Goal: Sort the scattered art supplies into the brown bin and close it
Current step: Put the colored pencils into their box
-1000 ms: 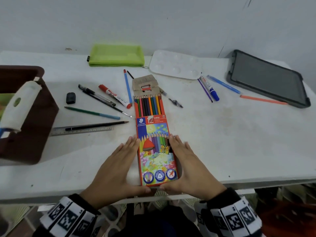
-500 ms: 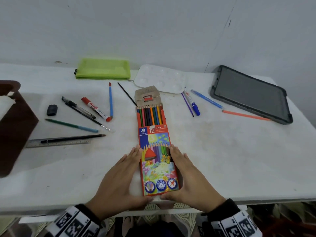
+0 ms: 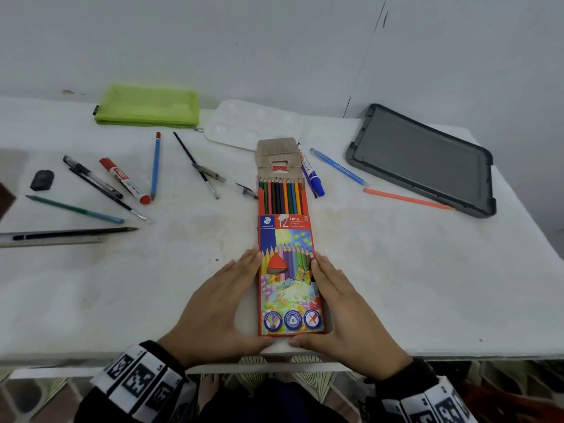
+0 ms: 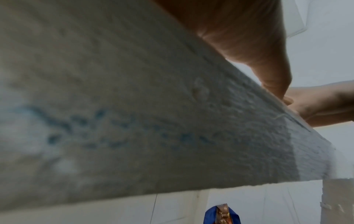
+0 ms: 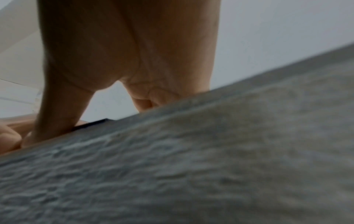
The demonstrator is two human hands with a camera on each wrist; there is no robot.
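Home or hobby art corner, not a lab or shop. Plain white-painted wall [image 3: 274,41] behind a rough white worktop [image 3: 396,285] with stains. Scattered on it: lime-green fabric pencil pouch [image 3: 148,105], white plastic paint palette with round wells [image 3: 244,125], open orange cardboard box of coloured pencils [image 3: 287,254], red-capped whiteboard marker [image 3: 125,180], metal ruler [image 3: 52,241], dark grey plastic tray-like lid [image 3: 421,158]. Patterned tile floor [image 3: 308,381] under the worktop edge.

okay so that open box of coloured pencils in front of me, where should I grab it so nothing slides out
Grip the pencil box by its two long side edges on the closed lower half, left hand and right hand coming in from either side, as they lie now. Its flap end, facing away, is open with pencils exposed, so probably keep it level or that end raised.
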